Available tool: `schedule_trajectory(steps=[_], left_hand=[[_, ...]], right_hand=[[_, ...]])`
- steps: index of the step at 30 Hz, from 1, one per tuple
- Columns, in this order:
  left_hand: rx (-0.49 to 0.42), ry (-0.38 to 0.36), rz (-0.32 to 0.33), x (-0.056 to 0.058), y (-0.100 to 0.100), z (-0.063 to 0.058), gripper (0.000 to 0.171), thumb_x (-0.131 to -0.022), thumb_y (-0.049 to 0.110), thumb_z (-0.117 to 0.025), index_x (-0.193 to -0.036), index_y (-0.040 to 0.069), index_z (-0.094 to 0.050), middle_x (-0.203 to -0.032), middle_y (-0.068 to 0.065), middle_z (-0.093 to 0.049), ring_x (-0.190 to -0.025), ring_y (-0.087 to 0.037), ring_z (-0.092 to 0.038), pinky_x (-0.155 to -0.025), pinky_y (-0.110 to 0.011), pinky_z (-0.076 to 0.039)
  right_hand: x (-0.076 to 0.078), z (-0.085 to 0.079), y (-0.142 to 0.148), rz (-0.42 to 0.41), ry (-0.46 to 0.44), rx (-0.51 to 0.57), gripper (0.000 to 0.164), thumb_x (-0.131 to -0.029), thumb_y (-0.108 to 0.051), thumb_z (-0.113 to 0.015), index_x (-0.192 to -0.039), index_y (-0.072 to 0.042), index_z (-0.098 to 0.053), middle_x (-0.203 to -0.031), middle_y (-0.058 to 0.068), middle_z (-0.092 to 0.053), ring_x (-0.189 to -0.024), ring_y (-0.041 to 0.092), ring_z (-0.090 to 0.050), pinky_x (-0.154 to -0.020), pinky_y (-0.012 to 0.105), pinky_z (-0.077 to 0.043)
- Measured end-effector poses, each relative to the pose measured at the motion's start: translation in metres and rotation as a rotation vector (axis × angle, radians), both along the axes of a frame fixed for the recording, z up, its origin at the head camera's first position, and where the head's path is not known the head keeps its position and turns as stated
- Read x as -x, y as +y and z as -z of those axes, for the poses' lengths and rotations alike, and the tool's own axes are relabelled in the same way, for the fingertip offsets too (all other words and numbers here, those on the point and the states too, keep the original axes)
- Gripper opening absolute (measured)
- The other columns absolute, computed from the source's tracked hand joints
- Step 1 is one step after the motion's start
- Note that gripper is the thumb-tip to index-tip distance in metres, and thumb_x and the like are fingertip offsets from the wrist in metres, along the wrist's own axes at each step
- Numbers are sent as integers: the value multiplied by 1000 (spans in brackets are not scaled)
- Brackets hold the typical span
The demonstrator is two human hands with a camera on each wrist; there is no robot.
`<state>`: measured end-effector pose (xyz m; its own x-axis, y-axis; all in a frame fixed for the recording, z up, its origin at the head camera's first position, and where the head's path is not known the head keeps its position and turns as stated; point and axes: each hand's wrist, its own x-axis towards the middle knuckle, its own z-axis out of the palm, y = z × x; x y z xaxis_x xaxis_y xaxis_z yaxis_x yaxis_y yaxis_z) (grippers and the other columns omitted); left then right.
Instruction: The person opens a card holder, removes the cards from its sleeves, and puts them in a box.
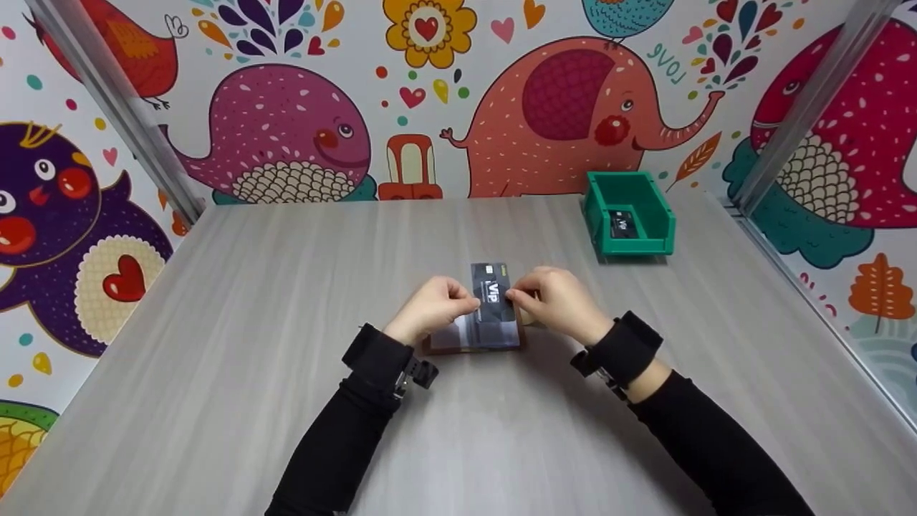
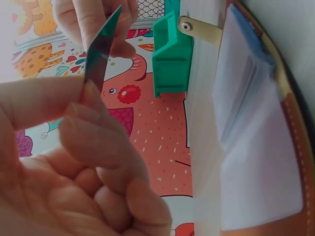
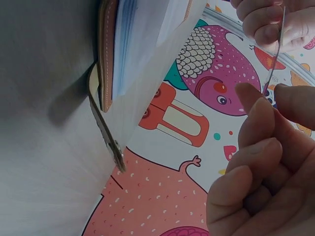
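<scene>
Head view: dark card [image 1: 491, 287] held above the open card holder [image 1: 458, 337] on the counter [image 1: 286, 272].
Left hand [image 1: 431, 307] and right hand [image 1: 564, 304] each pinch one long edge, fingers closed. Judged light, stiff, probably slick (edges offer the soundest hold). Legible: "Vip"; finer print unreadable. Beyond, a green bin [image 1: 635, 248] contains a second card [image 1: 622, 225], likewise "Vip".

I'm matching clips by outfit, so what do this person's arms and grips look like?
The left sleeve and right sleeve are plain black. A wide black band circles each wrist, left band and right band, with small black and silvery fittings on its inner side. The left grip and right grip are ungloved.
</scene>
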<state>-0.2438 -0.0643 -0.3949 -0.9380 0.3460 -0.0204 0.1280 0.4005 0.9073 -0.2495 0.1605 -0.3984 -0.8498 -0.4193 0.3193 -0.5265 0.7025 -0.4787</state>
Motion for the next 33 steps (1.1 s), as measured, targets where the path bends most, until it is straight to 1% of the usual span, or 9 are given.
schedule_trajectory(steps=[6,10,14,17,20,22,25,29,33], left_hand=[[45,19,-23,0,3,3,25,-89,11,-68,-66,12,-59,-63,5,-50,-55,-9,-42,-54,-24,-35],[63,26,-39,-1,4,3,22,-89,13,-68,-69,10,-62,-64,5,-51,-57,-10,-44,-55,-24,-36],[101,54,-40,-1,5,3,22,-89,14,-68,-69,6,-63,-61,6,-48,-54,-9,-42,-53,-24,-34],[130,78,-52,-1,7,4,25,-88,15,-68,-65,9,-62,-58,7,-47,-52,-8,-41,-52,-23,-33],[149,89,-75,-2,10,4,28,-88,16,-69,-62,15,-57,-59,7,-48,-53,-9,-42,-53,-24,-34],[173,99,-87,-3,12,4,29,-88,17,-69,-62,15,-57,-60,7,-48,-55,-9,-43,-54,-24,-35],[209,120,-100,-4,14,4,26,-89,18,-68,-65,14,-58,-62,7,-49,-57,-10,-45,-57,-25,-36],[222,124,-106,-4,15,3,21,-89,19,-68,-70,11,-63,-65,6,-52,-59,-11,-46,-59,-26,-38],[270,145,-134,-3,13,5,17,-89,20,-68,-77,8,-68,-70,4,-60,-63,-12,-51,-63,-29,-43]], right_hand=[[-1,3,1,18,-25,-24,18,-94,-20,-70,-84,-6,-76,-79,2,-63,-71,16,-54,-65,34,-46],[-1,4,1,18,-27,-26,17,-93,-20,-70,-83,-6,-75,-77,2,-62,-69,15,-53,-63,33,-46],[-2,4,0,37,-16,-32,17,-92,-20,-72,-81,-7,-74,-74,1,-59,-67,15,-51,-61,32,-43],[-3,3,0,54,-6,-34,18,-91,-20,-73,-78,-8,-73,-72,0,-57,-66,15,-49,-60,32,-41],[-3,4,0,63,-14,-20,19,-91,-21,-73,-77,-8,-71,-72,0,-55,-66,15,-48,-60,32,-40],[-3,4,-1,70,-18,-8,19,-91,-20,-73,-78,-8,-71,-72,0,-54,-66,16,-48,-60,32,-40],[-3,4,-1,84,-27,12,19,-92,-20,-72,-78,-7,-70,-73,1,-54,-67,16,-48,-60,32,-40],[-2,5,0,94,-27,42,19,-92,-18,-71,-77,-6,-68,-74,2,-55,-67,17,-50,-61,33,-40],[0,6,4,104,-20,60,18,-93,-17,-70,-80,-4,-68,-76,4,-58,-69,18,-52,-63,34,-42]])
